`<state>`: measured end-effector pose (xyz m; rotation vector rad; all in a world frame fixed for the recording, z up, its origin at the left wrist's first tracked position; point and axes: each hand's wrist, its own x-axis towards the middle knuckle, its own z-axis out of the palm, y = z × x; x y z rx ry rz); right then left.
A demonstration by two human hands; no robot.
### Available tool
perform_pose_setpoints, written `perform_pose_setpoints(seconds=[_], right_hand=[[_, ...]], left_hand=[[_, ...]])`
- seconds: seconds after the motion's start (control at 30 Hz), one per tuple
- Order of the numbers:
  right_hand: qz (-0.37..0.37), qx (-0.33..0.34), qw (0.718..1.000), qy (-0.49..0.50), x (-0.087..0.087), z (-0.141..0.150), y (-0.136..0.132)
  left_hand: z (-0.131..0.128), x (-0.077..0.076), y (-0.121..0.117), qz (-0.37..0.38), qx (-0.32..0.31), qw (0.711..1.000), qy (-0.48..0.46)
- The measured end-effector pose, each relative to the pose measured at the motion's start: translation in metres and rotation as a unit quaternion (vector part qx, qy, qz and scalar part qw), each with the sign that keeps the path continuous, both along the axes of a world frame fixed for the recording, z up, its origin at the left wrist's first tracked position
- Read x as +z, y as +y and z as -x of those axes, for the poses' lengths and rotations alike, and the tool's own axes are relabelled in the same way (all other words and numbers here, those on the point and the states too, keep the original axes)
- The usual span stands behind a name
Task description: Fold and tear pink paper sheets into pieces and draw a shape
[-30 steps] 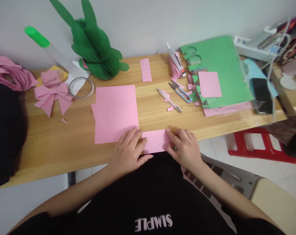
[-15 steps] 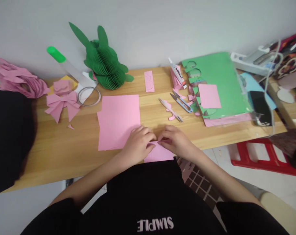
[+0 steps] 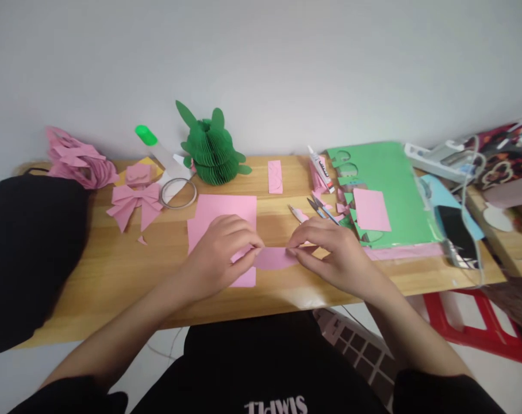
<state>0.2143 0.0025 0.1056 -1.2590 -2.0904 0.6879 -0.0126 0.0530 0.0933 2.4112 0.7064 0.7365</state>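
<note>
Above the wooden table, a small piece of pink paper (image 3: 275, 258) is stretched between my two hands. My left hand (image 3: 226, 250) pinches its left end between thumb and fingers. At the other end, my right hand (image 3: 327, 250) has a similar pinch on its upper edge. Part of the paper is hidden behind the fingers. Larger pink sheets (image 3: 226, 208) lie flat under and behind my left hand, which covers some of them. Beyond my right hand lie a pen (image 3: 296, 213) and blue-handled thread snips (image 3: 323, 208), both partly covered.
A green honeycomb paper figure (image 3: 213, 152) stands at the back. Left of it are a tape roll (image 3: 179, 193), a pink paper bow (image 3: 137, 202) and a black bag (image 3: 32, 253). Green sheets (image 3: 394, 190), a glue tube (image 3: 322, 169) and a phone (image 3: 459, 233) lie to the right.
Both hands have lifted the pink paper away from the table's front edge and moved apart, leaving it stretched between them. The camera view has tilted upward.
</note>
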Motion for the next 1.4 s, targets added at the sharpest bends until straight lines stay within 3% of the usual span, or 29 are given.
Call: perform_pose_setpoints(seconds=[0.2,0.37,0.53,0.77,1.0,1.23,1.4], right_hand=[[-0.041,0.002,0.998,-0.048,0.010,0.004,0.015],[-0.070,0.027,0.995,-0.072,0.021,0.022,0.023],[-0.074,0.028,0.994,-0.080,0.027,0.015,0.027],[-0.122,-0.108,0.979,-0.122,0.026,-0.023,0.032],[-0.146,0.010,0.986,-0.074,0.034,0.023,0.038],[-0.163,-0.024,0.982,-0.095,0.034,0.013,0.043],[-0.133,0.040,0.987,-0.078,0.036,0.024,0.044]], left_hand=[[0.020,0.012,0.011,-0.056,0.083,0.995,0.006],[-0.006,0.014,0.009,-0.064,0.008,0.998,0.013],[-0.007,0.015,0.014,-0.102,0.014,0.995,0.014],[0.024,0.019,0.028,-0.084,0.086,0.993,-0.004],[0.007,0.020,0.024,-0.047,0.057,0.997,-0.026],[0.025,0.020,0.024,-0.026,0.104,0.993,-0.055],[0.016,0.022,0.020,-0.041,0.064,0.995,-0.057]])
